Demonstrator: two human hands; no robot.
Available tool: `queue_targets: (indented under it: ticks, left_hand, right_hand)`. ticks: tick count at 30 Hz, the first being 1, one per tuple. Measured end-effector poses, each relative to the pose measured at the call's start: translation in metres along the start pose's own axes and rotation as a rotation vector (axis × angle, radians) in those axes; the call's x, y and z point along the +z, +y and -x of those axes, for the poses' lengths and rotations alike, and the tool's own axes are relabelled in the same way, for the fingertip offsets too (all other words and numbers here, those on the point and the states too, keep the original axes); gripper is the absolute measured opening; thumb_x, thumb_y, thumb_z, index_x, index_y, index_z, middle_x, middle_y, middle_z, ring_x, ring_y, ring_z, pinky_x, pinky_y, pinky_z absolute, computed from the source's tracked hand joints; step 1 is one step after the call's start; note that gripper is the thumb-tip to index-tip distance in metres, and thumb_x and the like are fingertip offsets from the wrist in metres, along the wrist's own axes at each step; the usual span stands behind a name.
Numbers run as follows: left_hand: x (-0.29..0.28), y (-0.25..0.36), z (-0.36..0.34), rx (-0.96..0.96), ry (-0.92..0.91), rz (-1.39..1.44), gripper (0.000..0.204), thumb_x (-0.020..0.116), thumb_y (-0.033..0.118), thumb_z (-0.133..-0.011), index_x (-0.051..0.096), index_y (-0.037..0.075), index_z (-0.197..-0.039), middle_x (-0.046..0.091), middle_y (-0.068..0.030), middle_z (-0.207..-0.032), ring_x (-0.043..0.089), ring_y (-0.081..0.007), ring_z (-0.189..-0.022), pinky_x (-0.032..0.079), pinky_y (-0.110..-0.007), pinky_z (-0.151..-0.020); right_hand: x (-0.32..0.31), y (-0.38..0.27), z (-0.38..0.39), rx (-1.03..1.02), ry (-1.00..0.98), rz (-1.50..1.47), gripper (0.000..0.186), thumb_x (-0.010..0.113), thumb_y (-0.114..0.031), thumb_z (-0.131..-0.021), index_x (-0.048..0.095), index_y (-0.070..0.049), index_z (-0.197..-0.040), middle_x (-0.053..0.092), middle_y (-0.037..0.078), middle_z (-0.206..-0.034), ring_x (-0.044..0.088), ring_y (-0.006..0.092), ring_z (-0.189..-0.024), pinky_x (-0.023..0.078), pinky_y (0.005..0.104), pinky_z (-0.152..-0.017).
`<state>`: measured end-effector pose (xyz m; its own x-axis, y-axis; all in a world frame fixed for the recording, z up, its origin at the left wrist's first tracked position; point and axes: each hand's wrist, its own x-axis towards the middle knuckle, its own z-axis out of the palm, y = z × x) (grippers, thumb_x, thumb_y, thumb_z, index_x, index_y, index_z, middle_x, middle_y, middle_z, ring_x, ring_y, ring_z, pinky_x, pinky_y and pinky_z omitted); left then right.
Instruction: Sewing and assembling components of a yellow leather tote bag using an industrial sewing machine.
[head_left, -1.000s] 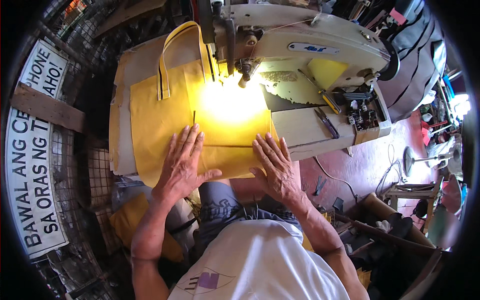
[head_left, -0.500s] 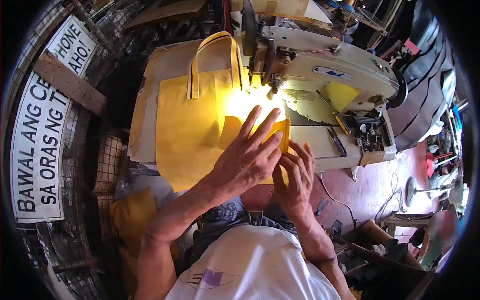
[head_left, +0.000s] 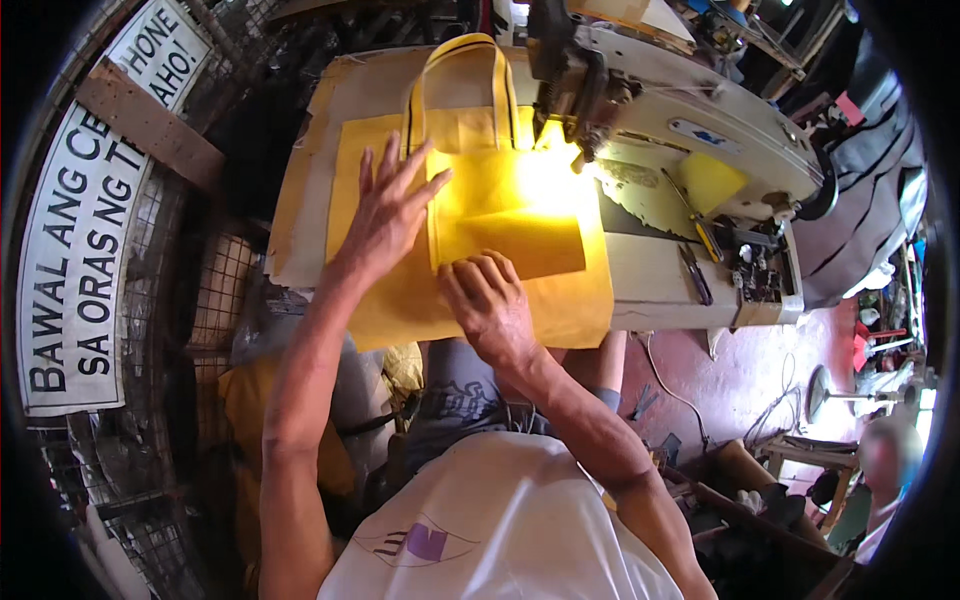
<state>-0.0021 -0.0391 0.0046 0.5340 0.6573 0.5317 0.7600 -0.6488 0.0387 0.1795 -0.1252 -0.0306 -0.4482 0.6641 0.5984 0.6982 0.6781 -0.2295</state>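
Note:
A yellow fabric bag panel (head_left: 560, 300) lies on the sewing table, with a looped, dark-striped handle (head_left: 500, 85) at its far edge. On top of it rests a smaller yellow fabric piece (head_left: 500, 235), its left edge upright beside my hands. My left hand (head_left: 390, 210) is open, fingers spread over that left edge. My right hand (head_left: 490, 305) has curled fingers closed at the piece's near left corner. The sewing machine head (head_left: 580, 90) stands just beyond the fabric. Bright light washes out the cloth below the needle area.
The machine arm (head_left: 700, 120) spans the table's right side. A yellow-handled screwdriver (head_left: 705, 235) and dark snips (head_left: 695, 275) lie on the machine bed, beside a metal thread fitting (head_left: 765, 275). A wire mesh wall with a white sign (head_left: 85, 260) borders the left. A person (head_left: 890, 460) is at far right.
The smaller yellow piece now lies spread out across the panel. My left hand moved left and opened over its edge; my right hand moved left to its near corner. The panel shifted right.

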Motion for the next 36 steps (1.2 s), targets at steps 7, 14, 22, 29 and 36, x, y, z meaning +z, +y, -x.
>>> queue_targets:
  ticks: [7,14,22,29,36]
  left_hand:
    - [-0.031,0.019,0.05,-0.223,-0.195,0.352,0.035,0.074,0.003,-0.08,0.069,0.007,-0.114,0.063,-0.007,-0.123,0.052,-0.0277,-0.127,0.036,-0.044,-0.115]
    - [-0.02,0.007,0.066,-0.189,-0.113,0.184,0.024,0.076,0.003,-0.078,0.072,0.005,-0.102,0.071,-0.005,-0.109,0.06,-0.0243,-0.122,0.04,-0.045,-0.112]
    - [-0.022,0.01,0.078,-0.146,-0.162,0.163,0.02,0.071,0.004,-0.083,0.071,0.006,-0.103,0.068,-0.0034,-0.117,0.052,-0.0243,-0.13,0.032,-0.047,-0.118]
    - [-0.018,0.013,0.064,-0.332,-0.136,0.323,0.015,0.071,0.007,-0.085,0.066,0.001,-0.097,0.059,-0.0082,-0.116,0.052,-0.0292,-0.12,0.04,-0.044,-0.105]
    - [-0.03,0.003,0.033,-0.183,-0.369,0.118,0.017,0.067,0.004,-0.084,0.062,-0.004,-0.097,0.054,-0.0118,-0.109,0.051,-0.0298,-0.113,0.041,-0.041,-0.102]
  right_hand:
    - [0.017,-0.003,-0.014,0.152,0.126,-0.111,0.033,0.065,-0.004,-0.076,0.066,-0.002,-0.11,0.068,0.01,-0.099,0.065,0.0273,-0.087,0.053,0.0387,-0.077]
    - [0.022,0.0,-0.017,0.14,0.045,-0.224,0.031,0.064,-0.005,-0.075,0.065,-0.002,-0.106,0.065,0.01,-0.101,0.062,0.028,-0.094,0.051,0.0398,-0.081]
    - [0.02,0.007,-0.01,0.085,-0.006,-0.198,0.021,0.067,-0.013,-0.078,0.067,-0.007,-0.098,0.057,0.007,-0.093,0.055,0.0273,-0.089,0.044,0.04,-0.079]
    - [0.018,0.013,-0.023,0.188,-0.098,-0.192,0.01,0.069,-0.012,-0.085,0.064,-0.007,-0.093,0.058,0.01,-0.086,0.055,0.0314,-0.084,0.045,0.0419,-0.077]
    - [0.016,0.018,-0.03,0.218,-0.119,-0.309,0.013,0.067,-0.008,-0.082,0.067,-0.008,-0.096,0.06,0.009,-0.085,0.058,0.0306,-0.083,0.048,0.0411,-0.076]
